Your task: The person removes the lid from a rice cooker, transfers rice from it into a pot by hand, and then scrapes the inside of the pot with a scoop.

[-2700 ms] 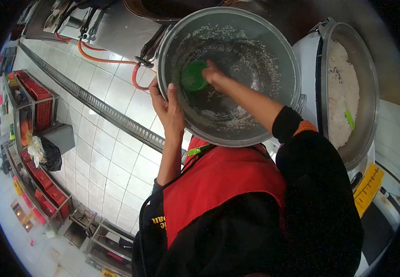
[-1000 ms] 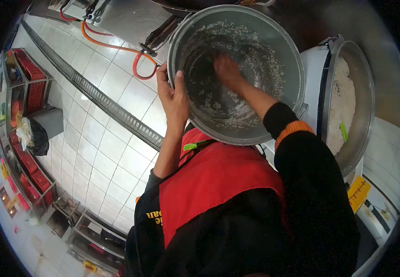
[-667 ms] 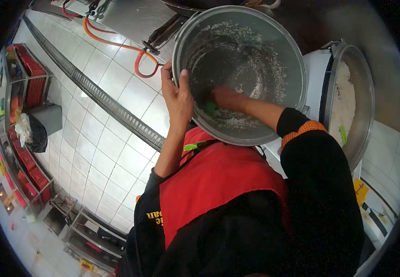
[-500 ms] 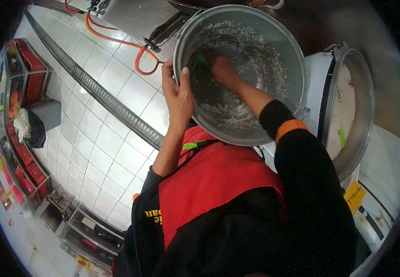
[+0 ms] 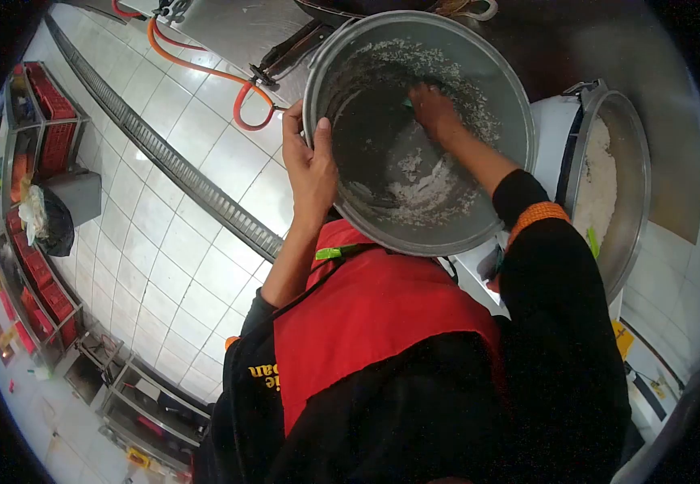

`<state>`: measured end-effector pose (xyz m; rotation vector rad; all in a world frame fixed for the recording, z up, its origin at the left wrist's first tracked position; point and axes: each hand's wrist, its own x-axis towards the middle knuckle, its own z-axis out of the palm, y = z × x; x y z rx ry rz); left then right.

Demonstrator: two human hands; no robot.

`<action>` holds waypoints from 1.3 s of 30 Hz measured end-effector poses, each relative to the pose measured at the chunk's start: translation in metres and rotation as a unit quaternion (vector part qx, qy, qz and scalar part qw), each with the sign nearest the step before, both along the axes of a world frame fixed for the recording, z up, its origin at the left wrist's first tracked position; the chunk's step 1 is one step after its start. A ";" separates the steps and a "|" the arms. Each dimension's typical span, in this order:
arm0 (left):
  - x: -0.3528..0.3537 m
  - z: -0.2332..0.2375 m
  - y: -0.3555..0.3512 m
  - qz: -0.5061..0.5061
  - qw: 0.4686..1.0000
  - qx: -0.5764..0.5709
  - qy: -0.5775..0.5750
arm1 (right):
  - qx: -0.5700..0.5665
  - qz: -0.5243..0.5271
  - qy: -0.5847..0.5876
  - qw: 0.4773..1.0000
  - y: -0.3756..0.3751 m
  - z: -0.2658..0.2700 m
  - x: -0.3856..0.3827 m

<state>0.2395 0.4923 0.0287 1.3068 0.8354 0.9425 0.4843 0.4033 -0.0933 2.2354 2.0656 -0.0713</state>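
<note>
A large grey metal pot [image 5: 519,89] is tilted towards me, with white rice grains [image 5: 426,194] stuck to its inner wall and bottom. My left hand [image 5: 311,157] grips the pot's left rim, thumb over the edge and fingers outside. Deep inside the pot, my right hand [image 5: 434,111] is closed against the inner surface. A small green piece [image 5: 407,103] shows at its fingertips; most of it is hidden, so I cannot tell its kind. Around the hand, a dark, bare streak curves through the grains.
To the right stands a metal pot of white rice [image 5: 596,181] with a green utensil [image 5: 593,240] in it. A steel counter [image 5: 229,36] with an orange hose [image 5: 196,71] lies ahead. A floor drain [image 5: 164,165] crosses the tiles; red crates [image 5: 58,121] sit on shelves at left.
My right hand has moved to the right across the pot's inside with the green piece, and grains have thinned out on the left. My left hand keeps its hold on the rim.
</note>
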 end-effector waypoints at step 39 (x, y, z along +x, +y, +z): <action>0.003 0.006 0.004 0.016 0.999 -0.012 0.036 | -0.192 0.037 0.259 0.946 -0.006 -0.076 -0.128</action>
